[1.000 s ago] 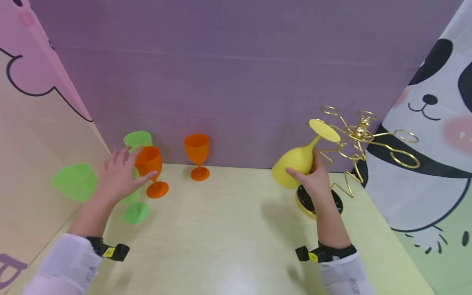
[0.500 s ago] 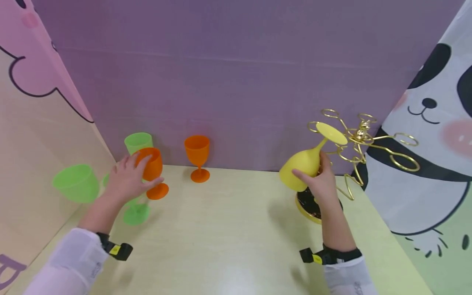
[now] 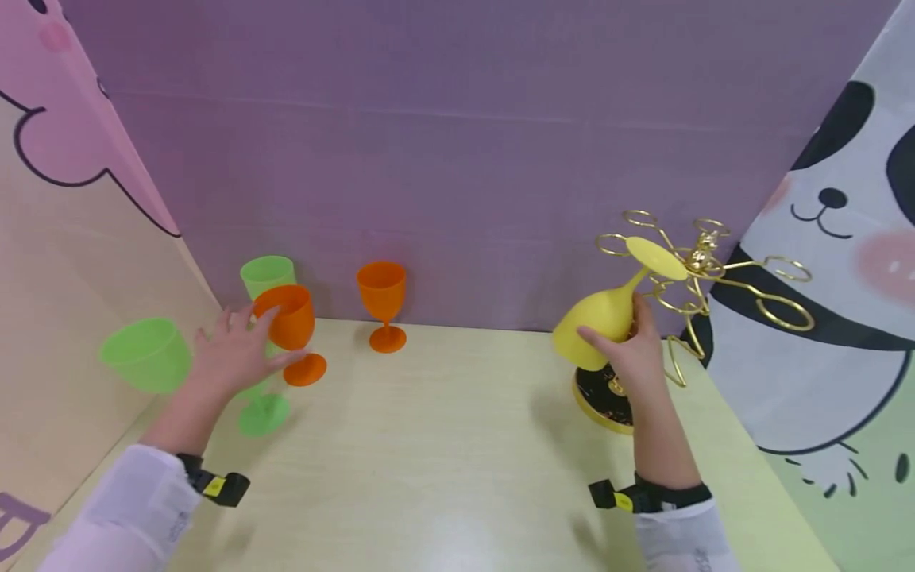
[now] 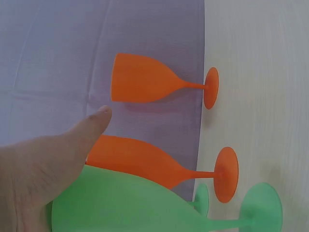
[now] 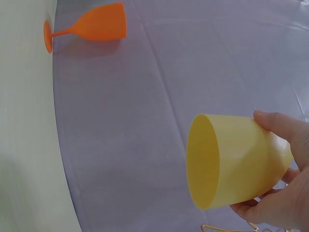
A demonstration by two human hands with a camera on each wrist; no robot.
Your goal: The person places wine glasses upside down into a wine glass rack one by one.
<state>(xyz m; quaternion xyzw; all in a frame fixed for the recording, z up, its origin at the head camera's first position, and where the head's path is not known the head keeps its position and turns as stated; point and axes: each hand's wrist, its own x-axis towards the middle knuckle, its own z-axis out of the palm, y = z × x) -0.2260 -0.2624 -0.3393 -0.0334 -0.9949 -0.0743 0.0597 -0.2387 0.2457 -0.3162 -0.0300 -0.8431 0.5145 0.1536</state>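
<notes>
My right hand [image 3: 632,349] grips the bowl of a yellow goblet [image 3: 600,318], which is held tipped with its foot up to the right. The mouth of that goblet faces down and left, just in front of a gold wire rack [image 3: 700,266]. On the left, my left hand [image 3: 232,357] is spread with nothing held, its fingertips overlapping an orange goblet [image 3: 289,314]. Beneath it a green goblet [image 3: 264,415] stands with its bowl mostly hidden. In the left wrist view, the thumb [image 4: 94,125] points toward a second orange goblet [image 4: 145,77].
Another green goblet [image 3: 266,274] stands behind the nearer orange one. Farther left is a green bowl [image 3: 146,355], its lower part hidden by my arm. The rack has a round black base [image 3: 604,397] with a gold rim. A purple backdrop [image 3: 457,159] closes off the table's back.
My right hand has carried the yellow goblet rightward, closer to the wire rack. My left hand shifted right over the nearer orange goblet, then drew slightly back to the left.
</notes>
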